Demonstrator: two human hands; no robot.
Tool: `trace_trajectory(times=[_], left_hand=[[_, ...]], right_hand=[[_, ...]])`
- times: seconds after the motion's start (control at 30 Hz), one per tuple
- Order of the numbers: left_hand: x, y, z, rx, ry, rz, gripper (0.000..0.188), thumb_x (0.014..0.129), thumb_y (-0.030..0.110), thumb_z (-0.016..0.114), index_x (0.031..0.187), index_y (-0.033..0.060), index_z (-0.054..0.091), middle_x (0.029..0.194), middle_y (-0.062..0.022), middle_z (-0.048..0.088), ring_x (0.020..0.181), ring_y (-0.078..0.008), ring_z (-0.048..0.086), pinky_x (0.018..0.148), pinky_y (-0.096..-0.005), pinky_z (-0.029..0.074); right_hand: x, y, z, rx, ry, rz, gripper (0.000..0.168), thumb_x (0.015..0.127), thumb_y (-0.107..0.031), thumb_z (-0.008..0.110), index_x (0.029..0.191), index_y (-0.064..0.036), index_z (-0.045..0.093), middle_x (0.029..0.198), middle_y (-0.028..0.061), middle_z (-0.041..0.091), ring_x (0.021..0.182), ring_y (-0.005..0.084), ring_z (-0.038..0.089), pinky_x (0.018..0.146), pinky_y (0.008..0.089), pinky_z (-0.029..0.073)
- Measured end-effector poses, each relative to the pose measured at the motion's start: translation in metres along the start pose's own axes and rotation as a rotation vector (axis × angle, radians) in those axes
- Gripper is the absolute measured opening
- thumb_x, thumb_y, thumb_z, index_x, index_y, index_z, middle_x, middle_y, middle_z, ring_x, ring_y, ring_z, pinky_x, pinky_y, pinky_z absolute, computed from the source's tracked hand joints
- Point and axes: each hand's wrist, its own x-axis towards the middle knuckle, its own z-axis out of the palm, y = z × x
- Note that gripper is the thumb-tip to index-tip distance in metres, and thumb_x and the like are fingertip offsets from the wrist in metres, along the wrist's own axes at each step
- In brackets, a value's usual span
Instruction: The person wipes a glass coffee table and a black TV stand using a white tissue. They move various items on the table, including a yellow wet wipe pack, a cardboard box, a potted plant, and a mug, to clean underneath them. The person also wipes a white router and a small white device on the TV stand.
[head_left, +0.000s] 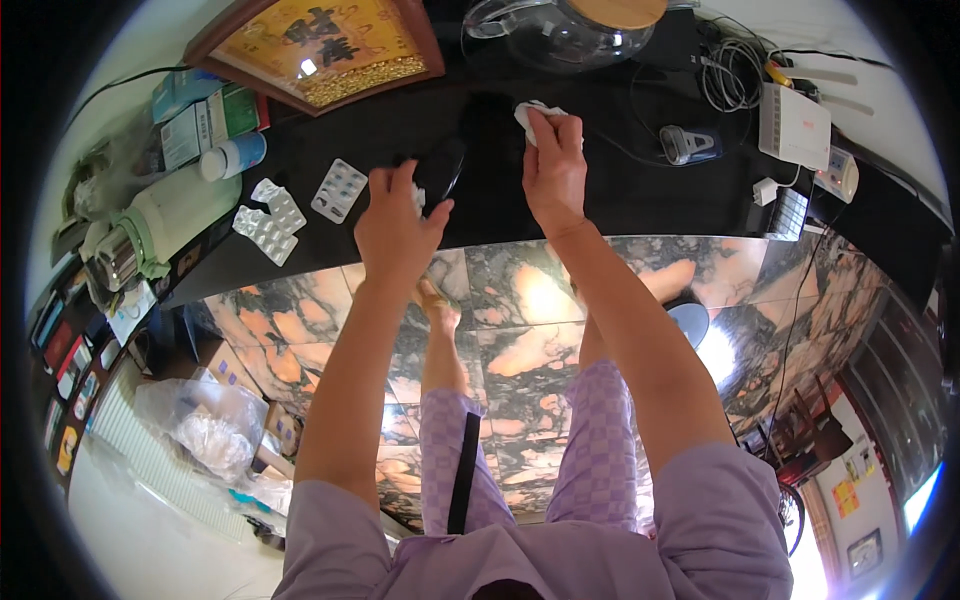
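My right hand (556, 176) pinches a crumpled white tissue or cloth (534, 112) against the glossy black tabletop (487, 202). To its left, my left hand (396, 232) grips a glossy black object (442, 176) between thumb and fingers; its exact kind is hard to tell against the dark surface. A bit of white shows between that hand and the object. Left of this hand lies a blister pack of pills (339, 191). Crumpled silver blister packs (271, 221) rest farther left.
A framed gold picture (330, 49) and a glass teapot (592, 37) stand at the back. On the left are a white pill bottle (232, 156) and a pale green bottle (184, 199). An electric shaver (688, 145), white router (795, 126) and coiled cables (731, 79) occupy the right.
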Motion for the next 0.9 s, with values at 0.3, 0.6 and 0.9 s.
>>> trace_trajectory(times=[0.3,0.6,0.9], left_hand=[[-0.064,-0.028,0.003,-0.328,-0.018,-0.229,0.062,0.075,0.033,0.083,0.123,0.0003,0.06,0.111,-0.0161,0.059,0.101,-0.0343,0.062,0.084,-0.0401,0.051],[-0.072,-0.051,-0.015,-0.514,0.056,-0.395,0.06,0.077,0.025,0.084,0.125,-0.0011,0.06,0.114,-0.0116,0.061,0.105,-0.0236,0.062,0.091,-0.0347,0.049],[-0.064,-0.085,-0.025,-0.668,0.123,-0.511,0.062,0.079,0.028,0.084,0.127,-0.0026,0.058,0.118,-0.0119,0.06,0.106,-0.0236,0.06,0.092,-0.0351,0.048]], right_hand=[[0.07,-0.03,0.073,-0.058,0.06,-0.056,0.044,0.082,0.007,0.063,0.124,-0.005,0.061,0.113,0.0142,0.051,0.104,0.0361,0.057,0.083,0.0411,0.053],[0.02,-0.066,0.075,0.028,0.113,0.095,0.043,0.081,0.01,0.057,0.122,0.0,0.06,0.11,0.0172,0.053,0.101,0.0382,0.056,0.086,0.0414,0.05],[0.019,-0.119,0.126,0.129,-0.3,-0.084,0.042,0.082,0.0,0.059,0.123,-0.009,0.058,0.109,0.0107,0.053,0.102,0.0337,0.059,0.082,0.0408,0.054]])
